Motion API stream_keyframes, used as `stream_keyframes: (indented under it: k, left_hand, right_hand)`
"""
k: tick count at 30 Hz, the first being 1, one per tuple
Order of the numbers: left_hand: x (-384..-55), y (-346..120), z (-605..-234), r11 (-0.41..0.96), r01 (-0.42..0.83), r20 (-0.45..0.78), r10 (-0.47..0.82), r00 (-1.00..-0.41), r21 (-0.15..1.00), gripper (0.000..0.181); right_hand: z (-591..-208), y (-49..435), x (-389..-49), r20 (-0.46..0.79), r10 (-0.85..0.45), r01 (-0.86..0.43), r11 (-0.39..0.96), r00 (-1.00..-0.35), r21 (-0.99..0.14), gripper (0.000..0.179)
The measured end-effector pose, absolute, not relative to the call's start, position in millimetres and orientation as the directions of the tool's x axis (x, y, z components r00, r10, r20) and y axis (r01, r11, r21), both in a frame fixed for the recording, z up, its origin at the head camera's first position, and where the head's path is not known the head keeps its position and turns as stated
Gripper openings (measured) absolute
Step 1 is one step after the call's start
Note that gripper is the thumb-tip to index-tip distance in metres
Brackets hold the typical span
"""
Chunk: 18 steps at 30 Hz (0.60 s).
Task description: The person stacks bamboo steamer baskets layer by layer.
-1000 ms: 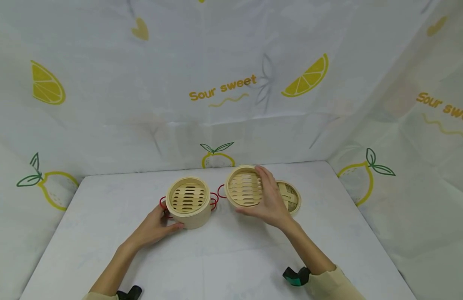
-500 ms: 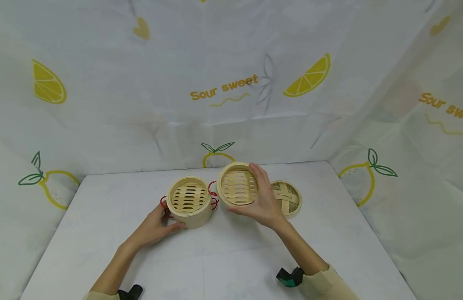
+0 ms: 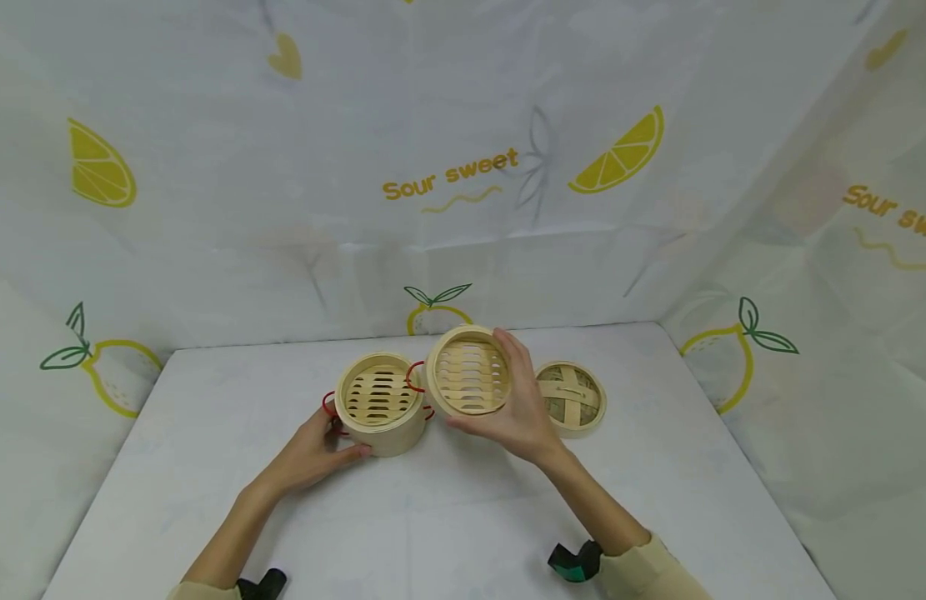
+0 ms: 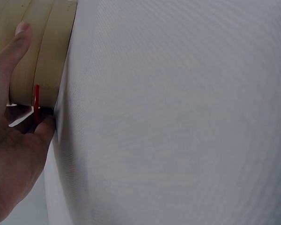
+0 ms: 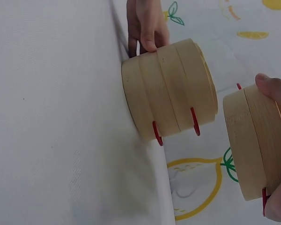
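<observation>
A stack of round bamboo steamer baskets (image 3: pixel 391 440) with red side handles stands on the white table, its slatted inside showing at the top. My left hand (image 3: pixel 310 457) holds the stack at its left side, thumb along the front wall and fingers by a red handle (image 4: pixel 36 101). My right hand (image 3: pixel 524 417) grips another bamboo steamer basket (image 3: pixel 435 392) by its right side, thumb below and fingers over the rim. That basket is raised and tilted, just right of the stack; in the right wrist view a narrow gap parts its base (image 5: pixel 239 140) from the stack's top.
A round woven bamboo lid (image 3: pixel 571 398) lies on the table (image 3: pixel 463 517) behind and right of my right hand. A white cloth wall (image 3: pixel 320 275) with lemon prints rises at the table's back edge. Black straps (image 3: pixel 575 562) sit at the wrists.
My right hand has carried its steamer basket left and slightly up, toward the stack, uncovering more of the woven lid. The left hand and the stack have stayed in place.
</observation>
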<state>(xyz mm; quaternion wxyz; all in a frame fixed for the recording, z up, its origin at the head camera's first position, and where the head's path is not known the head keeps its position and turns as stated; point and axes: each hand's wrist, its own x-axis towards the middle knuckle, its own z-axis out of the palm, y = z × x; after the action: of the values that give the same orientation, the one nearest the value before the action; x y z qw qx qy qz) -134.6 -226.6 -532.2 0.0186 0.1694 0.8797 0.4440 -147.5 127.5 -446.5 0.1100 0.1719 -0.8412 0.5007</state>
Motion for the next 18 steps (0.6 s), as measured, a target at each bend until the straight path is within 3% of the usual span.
stream_keyframes:
  k: [18]
  left_hand:
    - [-134.5,-226.8,-532.5,0.545,0.284,0.119,0.318,-0.941,0.789,0.09]
  right_hand:
    - [-449.3,111.7,-148.8,0.412,-0.182,-0.45,0.36,-0.893,-0.817,0.138]
